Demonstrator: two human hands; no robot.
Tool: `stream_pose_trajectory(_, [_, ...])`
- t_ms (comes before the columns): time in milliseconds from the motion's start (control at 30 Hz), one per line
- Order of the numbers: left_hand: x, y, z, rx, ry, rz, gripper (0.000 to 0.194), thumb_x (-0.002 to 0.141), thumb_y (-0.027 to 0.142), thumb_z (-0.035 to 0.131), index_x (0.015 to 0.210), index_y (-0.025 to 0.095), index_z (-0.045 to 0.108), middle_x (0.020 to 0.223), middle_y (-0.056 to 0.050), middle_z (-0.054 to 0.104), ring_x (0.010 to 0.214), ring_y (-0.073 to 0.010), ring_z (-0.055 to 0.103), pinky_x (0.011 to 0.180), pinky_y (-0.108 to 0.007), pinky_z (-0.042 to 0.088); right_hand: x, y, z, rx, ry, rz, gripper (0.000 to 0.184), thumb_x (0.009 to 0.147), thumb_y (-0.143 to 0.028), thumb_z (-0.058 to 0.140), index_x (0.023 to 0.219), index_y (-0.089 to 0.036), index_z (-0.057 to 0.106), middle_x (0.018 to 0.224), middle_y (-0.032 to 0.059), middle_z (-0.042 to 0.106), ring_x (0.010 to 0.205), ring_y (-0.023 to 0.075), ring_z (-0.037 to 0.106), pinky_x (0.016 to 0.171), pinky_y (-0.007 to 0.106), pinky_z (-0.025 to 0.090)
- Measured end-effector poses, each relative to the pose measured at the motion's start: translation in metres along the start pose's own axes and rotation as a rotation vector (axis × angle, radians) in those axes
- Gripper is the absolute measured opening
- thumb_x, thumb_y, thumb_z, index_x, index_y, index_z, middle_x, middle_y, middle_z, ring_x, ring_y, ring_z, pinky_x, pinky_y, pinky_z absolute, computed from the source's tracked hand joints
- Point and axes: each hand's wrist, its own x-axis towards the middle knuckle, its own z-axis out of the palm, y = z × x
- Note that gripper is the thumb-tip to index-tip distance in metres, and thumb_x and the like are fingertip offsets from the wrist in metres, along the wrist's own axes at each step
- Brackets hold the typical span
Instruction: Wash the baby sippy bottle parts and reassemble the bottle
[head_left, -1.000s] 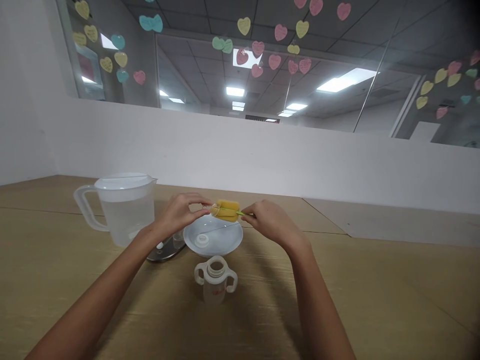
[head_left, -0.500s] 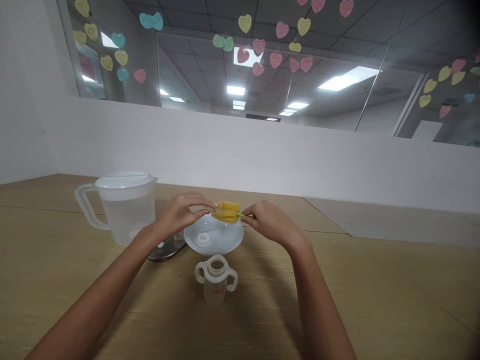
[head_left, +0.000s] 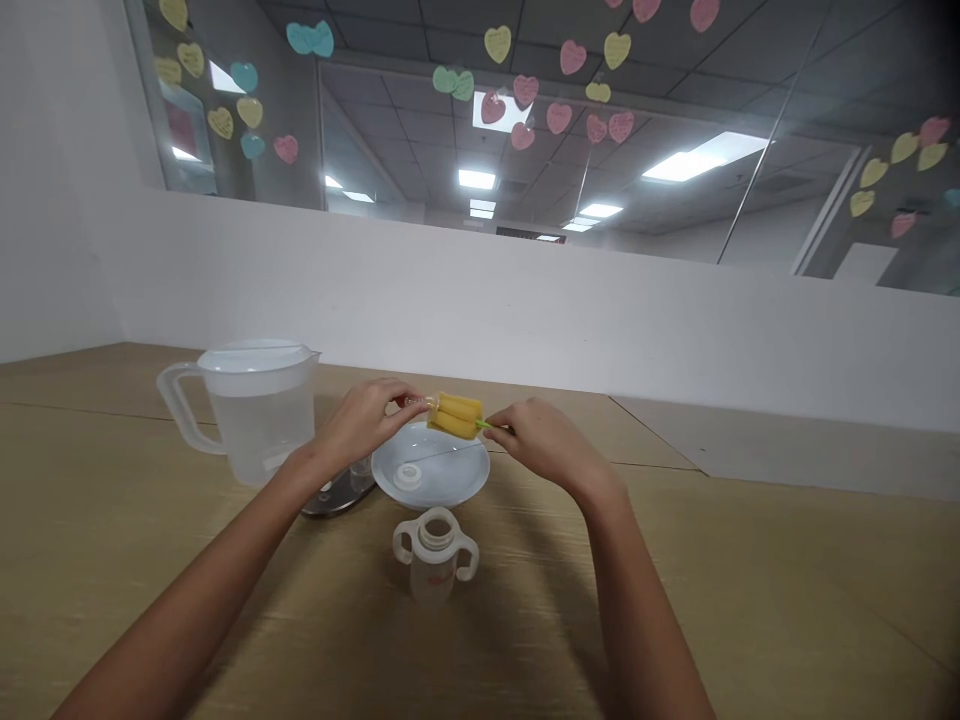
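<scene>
My left hand (head_left: 367, 413) pinches a small clear piece, apparently a bottle nipple (head_left: 421, 403), against the left end of a yellow sponge. That sponge belongs to a sponge brush (head_left: 455, 416), whose thin green handle is gripped between the thumb and fingers of my right hand (head_left: 541, 440). Both are held above a shallow white bowl (head_left: 469, 478). Inside the bowl lies a white bottle ring (head_left: 407, 477). Nearer to me, an uncapped baby bottle (head_left: 435, 565) with two side handles stands upright on the table.
A lidded clear pitcher (head_left: 259, 420) holding liquid stands at the left. Beside it, partly behind my left forearm, is a dark metal tray (head_left: 341, 497) with a small clear item on it. A white wall (head_left: 525, 310) and glass rise behind the wooden table (head_left: 750, 580).
The yellow sponge now tilts downward to the right and shows more of itself, with the clear piece pulled slightly left toward my left fingers. The view has shifted slightly.
</scene>
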Motion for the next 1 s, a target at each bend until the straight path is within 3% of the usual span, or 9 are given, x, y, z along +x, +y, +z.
stream_pose_trajectory(200, [-0.001,0.001,-0.005,0.032,0.088,-0.076,0.044,0.085,0.05,0.041,0.075,0.015,0.066,0.074,-0.005,0.068,0.068,-0.0167,0.058,0.063,-0.027,0.04,-0.003,0.001,-0.003,0.085,0.012,-0.024,0.035,0.089,-0.032,0.042,0.06,-0.017,0.056,0.054,-0.0005,0.047,0.049,0.0094,0.031,0.05,0.022,0.022])
stream_pose_trajectory(467, [0.0,-0.008,-0.006,-0.042,0.169,-0.057,0.031,0.075,0.043,0.059,0.089,0.016,0.064,0.084,-0.005,0.068,0.077,-0.0174,0.059,0.071,-0.029,0.045,-0.004,0.004,-0.005,0.106,0.145,0.032,0.037,0.09,-0.033,0.037,0.065,-0.017,0.058,0.057,0.0008,0.053,0.052,0.0108,0.037,0.051,0.024,0.023])
stream_pose_trajectory(700, [-0.001,0.002,-0.005,-0.207,0.191,-0.073,0.025,0.07,0.04,0.065,0.077,0.016,0.063,0.079,-0.003,0.068,0.074,-0.0157,0.063,0.071,-0.027,0.051,0.006,-0.004,0.005,0.008,0.157,0.098,0.033,0.091,-0.032,0.038,0.071,-0.016,0.059,0.067,0.0048,0.061,0.056,0.0117,0.044,0.051,0.025,0.021])
stream_pose_trajectory(833, [-0.002,0.0,-0.006,-0.196,0.171,-0.076,0.023,0.069,0.038,0.066,0.076,0.016,0.064,0.079,-0.003,0.068,0.075,-0.0167,0.063,0.072,-0.029,0.051,0.004,-0.004,0.003,-0.025,0.185,0.145,0.031,0.091,-0.03,0.039,0.072,-0.017,0.059,0.065,0.0045,0.06,0.057,0.0121,0.046,0.051,0.025,0.021])
stream_pose_trajectory(1000, [-0.003,0.005,-0.006,-0.146,0.172,-0.008,0.018,0.071,0.035,0.064,0.073,0.017,0.065,0.077,-0.003,0.067,0.074,-0.0169,0.061,0.07,-0.029,0.049,0.003,-0.009,0.001,0.03,0.162,0.089,0.035,0.092,-0.032,0.037,0.069,-0.017,0.059,0.063,0.0043,0.06,0.054,0.0115,0.044,0.051,0.025,0.021])
